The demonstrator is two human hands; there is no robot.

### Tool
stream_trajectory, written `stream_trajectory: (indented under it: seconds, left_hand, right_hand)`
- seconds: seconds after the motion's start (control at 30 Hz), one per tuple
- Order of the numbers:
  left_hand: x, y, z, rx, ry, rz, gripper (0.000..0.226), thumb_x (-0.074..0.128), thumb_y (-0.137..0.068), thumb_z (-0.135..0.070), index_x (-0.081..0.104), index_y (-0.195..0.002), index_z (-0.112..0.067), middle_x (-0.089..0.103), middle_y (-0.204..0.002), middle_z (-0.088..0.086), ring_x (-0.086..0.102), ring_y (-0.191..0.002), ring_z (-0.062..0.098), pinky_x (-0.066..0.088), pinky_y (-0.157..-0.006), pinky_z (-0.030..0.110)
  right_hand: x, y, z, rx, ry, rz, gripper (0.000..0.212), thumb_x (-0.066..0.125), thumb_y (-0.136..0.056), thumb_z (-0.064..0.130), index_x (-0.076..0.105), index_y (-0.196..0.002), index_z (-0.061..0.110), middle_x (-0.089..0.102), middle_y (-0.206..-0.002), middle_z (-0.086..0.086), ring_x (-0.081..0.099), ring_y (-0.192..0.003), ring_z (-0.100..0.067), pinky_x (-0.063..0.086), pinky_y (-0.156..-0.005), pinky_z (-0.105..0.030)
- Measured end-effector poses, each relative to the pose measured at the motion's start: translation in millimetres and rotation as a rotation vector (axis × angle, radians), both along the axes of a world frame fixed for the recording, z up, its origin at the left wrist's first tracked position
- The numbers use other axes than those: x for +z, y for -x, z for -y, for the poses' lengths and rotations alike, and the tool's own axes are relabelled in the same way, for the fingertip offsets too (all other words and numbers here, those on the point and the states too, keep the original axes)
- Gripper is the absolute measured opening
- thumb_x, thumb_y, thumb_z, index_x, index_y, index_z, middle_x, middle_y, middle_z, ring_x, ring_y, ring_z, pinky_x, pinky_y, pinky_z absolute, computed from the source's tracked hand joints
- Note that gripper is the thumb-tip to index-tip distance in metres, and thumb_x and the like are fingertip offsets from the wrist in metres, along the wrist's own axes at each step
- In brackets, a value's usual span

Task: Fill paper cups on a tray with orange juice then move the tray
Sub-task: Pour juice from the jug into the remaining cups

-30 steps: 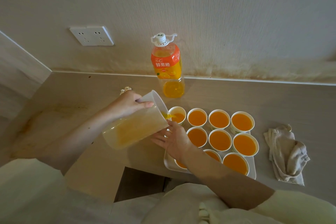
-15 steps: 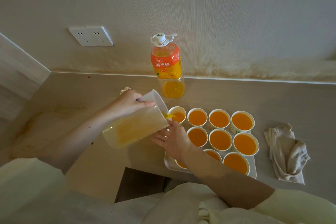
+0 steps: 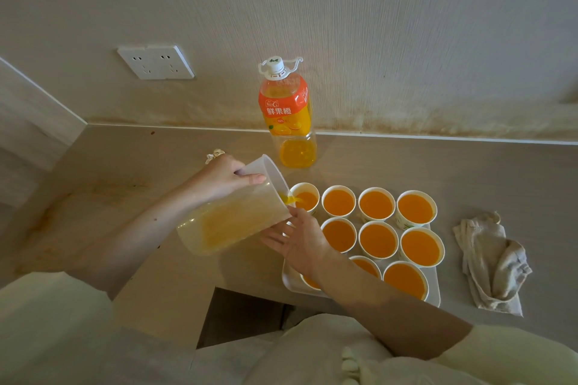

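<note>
Most paper cups [image 3: 377, 206] full; back-left cup [image 3: 308, 200] filling.
Left hand [image 3: 225, 178] grips tilted jug [image 3: 237, 222], right hand [image 3: 300, 241] flat-open beneath; next, level jug before overflow.

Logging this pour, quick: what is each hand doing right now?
Left hand: grips the tilted jug, pouring juice.
Right hand: open, straight fingers at the jug's lower rim.

The orange label [image 3: 283, 109] on the juice bottle [image 3: 295, 153] carries three large white Chinese characters, 鲜果橙. A small logo sits above them, and below is what looks like "100%" beside smaller print too fine to make out. The bottle's white cap [image 3: 276, 65] has green marks and the far-right paper cup [image 3: 403, 222] has a green print on its side, neither legible.
</note>
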State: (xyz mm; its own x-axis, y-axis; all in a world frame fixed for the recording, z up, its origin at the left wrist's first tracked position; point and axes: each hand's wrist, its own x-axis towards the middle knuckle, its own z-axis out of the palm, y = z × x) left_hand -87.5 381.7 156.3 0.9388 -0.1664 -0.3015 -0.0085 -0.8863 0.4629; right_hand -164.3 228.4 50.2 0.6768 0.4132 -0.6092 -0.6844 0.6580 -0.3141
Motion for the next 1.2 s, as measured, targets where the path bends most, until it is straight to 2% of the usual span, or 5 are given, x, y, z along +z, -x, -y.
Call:
stream_trajectory:
  seconds: [0.17,0.3,0.53,1.07,1.2]
  left_hand:
    - [1.0,1.4,0.1,0.015,0.000,-0.007,0.057,0.067,-0.085,-0.041,0.026,-0.052,-0.018,0.022,-0.050,-0.006,0.020,-0.035,0.008,0.016,-0.040,0.021]
    - [0.9,1.5,1.0,0.024,-0.006,-0.008,0.057,0.067,-0.084,-0.044,0.027,-0.054,-0.017,0.023,-0.052,-0.004,0.020,-0.044,0.009,0.015,-0.045,0.024]
    - [-1.8,2.0,1.3,0.025,0.008,-0.015,0.056,0.067,-0.084,-0.044,0.028,-0.055,-0.017,0.025,-0.055,-0.001,0.023,-0.051,0.014,0.016,-0.049,0.028]
    - [0.1,3.7,0.8,0.023,-0.001,-0.031,0.057,0.066,-0.085,-0.043,0.025,-0.055,-0.018,0.022,-0.055,-0.002,0.021,-0.050,0.014,0.015,-0.049,0.027]
    - [-0.1,4.6,0.6,0.020,0.001,-0.024,0.058,0.066,-0.084,-0.043,0.025,-0.053,-0.018,0.022,-0.054,-0.003,0.021,-0.049,0.013,0.017,-0.051,0.029]
  right_hand:
    - [3.6,0.4,-0.2,-0.001,-0.014,-0.007,0.030,0.046,-0.101,0.030,0.054,-0.125,0.013,0.061,-0.125,-0.016,0.057,-0.119,-0.036,0.051,-0.094,-0.046]
    - [3.6,0.6,0.3,0.002,-0.014,-0.008,0.030,0.046,-0.101,0.030,0.054,-0.124,0.013,0.061,-0.126,-0.016,0.057,-0.119,-0.035,0.049,-0.098,-0.046]
    - [3.5,2.0,1.2,0.011,-0.011,-0.013,0.030,0.047,-0.101,0.030,0.055,-0.124,0.013,0.062,-0.125,-0.015,0.059,-0.117,-0.034,0.054,-0.089,-0.044]
    - [8.8,3.6,1.1,0.017,-0.030,-0.031,0.030,0.047,-0.101,0.031,0.054,-0.125,0.014,0.061,-0.127,-0.014,0.057,-0.119,-0.034,0.052,-0.089,-0.043]
    - [10.4,4.7,1.7,0.018,-0.042,-0.024,0.027,0.046,-0.101,0.031,0.055,-0.121,0.014,0.061,-0.126,-0.014,0.058,-0.119,-0.034,0.055,-0.082,-0.042]
